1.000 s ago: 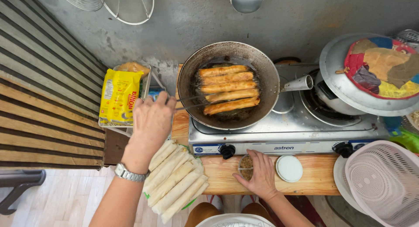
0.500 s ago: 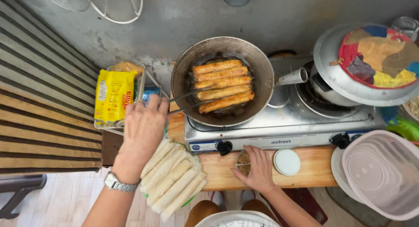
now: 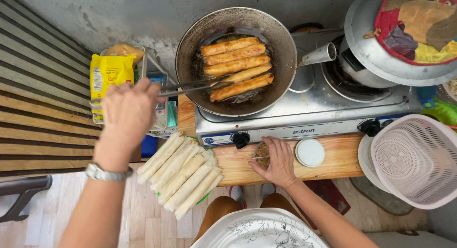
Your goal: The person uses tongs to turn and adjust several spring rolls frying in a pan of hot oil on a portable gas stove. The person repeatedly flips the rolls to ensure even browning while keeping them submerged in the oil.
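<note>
Head view, left hand: left hand [image 3: 127, 113] clenched around the handles of thin metal tongs [image 3: 197, 87], held out over the left edge of the stove.
Head view, tongs: long, stiff and light; tips reaching into the wide dark metal frying pan [image 3: 235, 60], touching the lower golden-brown fried rolls [image 3: 236, 67].
Head view, fried rolls: five, side by side in shallow oil; likely crisp, hot, greasy and easily cracked; best gripped gently near the middle, across the length.
Head view, position: rolls well apart from the left hand, reached only through the tongs; further still from the right hand.
Head view, right hand: right hand [image 3: 277, 162] resting palm down on the light wooden board [image 3: 333, 157] in front of the silver gas stove [image 3: 304, 119], fingers curled over a small round jar of brown contents [image 3: 261, 155]; whether gripped or merely covered, cannot tell.
Head view, nearby: round white lid [image 3: 310, 152] just beside the right hand; stack of pale uncooked rolls [image 3: 180, 172] below the left hand, soft and limp by the look.
Head view, surroundings: yellow packet [image 3: 105, 75] at left, white plastic basket [image 3: 414, 157] at right, patchwork cloth on a large metal lid [image 3: 381, 48] over the second burner.
</note>
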